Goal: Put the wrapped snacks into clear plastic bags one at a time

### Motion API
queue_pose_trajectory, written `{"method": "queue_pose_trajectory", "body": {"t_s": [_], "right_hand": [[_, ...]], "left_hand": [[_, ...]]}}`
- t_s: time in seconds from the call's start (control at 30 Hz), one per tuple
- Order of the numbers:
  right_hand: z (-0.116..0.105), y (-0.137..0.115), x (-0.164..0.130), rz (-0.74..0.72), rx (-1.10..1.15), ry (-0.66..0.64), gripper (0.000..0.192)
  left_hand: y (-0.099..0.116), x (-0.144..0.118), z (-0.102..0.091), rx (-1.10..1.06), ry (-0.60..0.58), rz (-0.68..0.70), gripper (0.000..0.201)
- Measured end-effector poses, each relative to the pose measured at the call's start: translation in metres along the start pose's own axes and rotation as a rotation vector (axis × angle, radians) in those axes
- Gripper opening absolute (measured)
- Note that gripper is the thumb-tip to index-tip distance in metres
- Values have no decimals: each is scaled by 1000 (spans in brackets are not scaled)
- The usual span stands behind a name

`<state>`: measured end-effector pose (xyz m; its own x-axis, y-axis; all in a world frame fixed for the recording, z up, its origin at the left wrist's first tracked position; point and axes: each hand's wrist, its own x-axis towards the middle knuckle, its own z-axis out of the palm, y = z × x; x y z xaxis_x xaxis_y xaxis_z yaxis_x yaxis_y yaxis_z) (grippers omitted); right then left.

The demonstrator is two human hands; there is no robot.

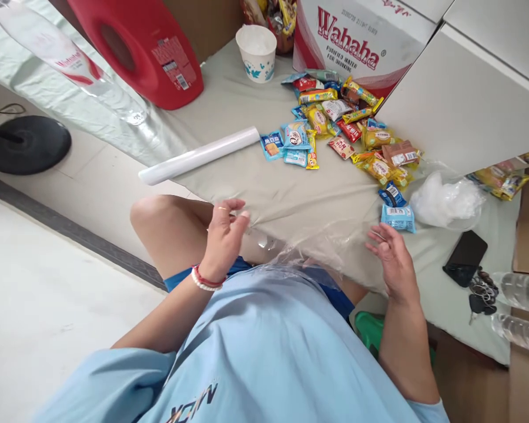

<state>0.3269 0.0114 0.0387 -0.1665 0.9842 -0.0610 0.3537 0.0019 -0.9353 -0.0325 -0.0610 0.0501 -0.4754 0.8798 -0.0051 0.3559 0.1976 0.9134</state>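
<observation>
A thin clear plastic bag (311, 249) lies spread across the front edge of the cloth and over the lap, between the two hands. Left of it, my left hand (226, 235) hovers above the knee, fingers loosely bent and thumb apart, with nothing visible in it. My right hand (394, 258) is raised at the bag's other side, its fingers spread and holding nothing that I can see. Just beyond its fingertips is a light-blue snack packet (398, 218), with a dark-blue packet (392, 194) behind it. A crumpled clump of clear plastic bags (447, 200) sits to the right.
Several wrapped snacks (335, 111) are heaped before a Wahaha carton (357, 44). A white plastic roll (198, 155), paper cup (256, 56), red jug (143, 53) and water bottle (70, 61) stand or lie leftward. Rightward are a phone (465, 257), keys (483, 292) and bottles (522, 291).
</observation>
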Motion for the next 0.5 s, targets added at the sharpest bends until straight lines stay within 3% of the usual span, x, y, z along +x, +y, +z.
{"method": "queue_pose_trajectory", "body": {"t_s": [0.07, 0.13, 0.2, 0.27, 0.33, 0.4, 0.5], "right_hand": [[16, -7, 12, 23, -22, -132, 78], [38, -14, 19, 17, -121, -273, 92], [57, -18, 22, 16, -216, -324, 84], [68, -15, 24, 37, -228, -274, 61], [67, -8, 28, 79, -129, -180, 42], [58, -1, 34, 124, 24, -91, 32], [40, 6, 51, 174, 164, 19, 34]], "left_hand": [[25, -3, 12, 209, -88, 238, 63], [45, -12, 33, 365, -262, 418, 89], [52, -20, 53, 524, -399, 464, 84], [46, -19, 64, 614, -460, 377, 50], [32, -6, 64, 557, -458, 236, 21], [20, 15, 58, 353, -409, 119, 20], [11, 53, 54, -27, -309, -32, 31]]}}
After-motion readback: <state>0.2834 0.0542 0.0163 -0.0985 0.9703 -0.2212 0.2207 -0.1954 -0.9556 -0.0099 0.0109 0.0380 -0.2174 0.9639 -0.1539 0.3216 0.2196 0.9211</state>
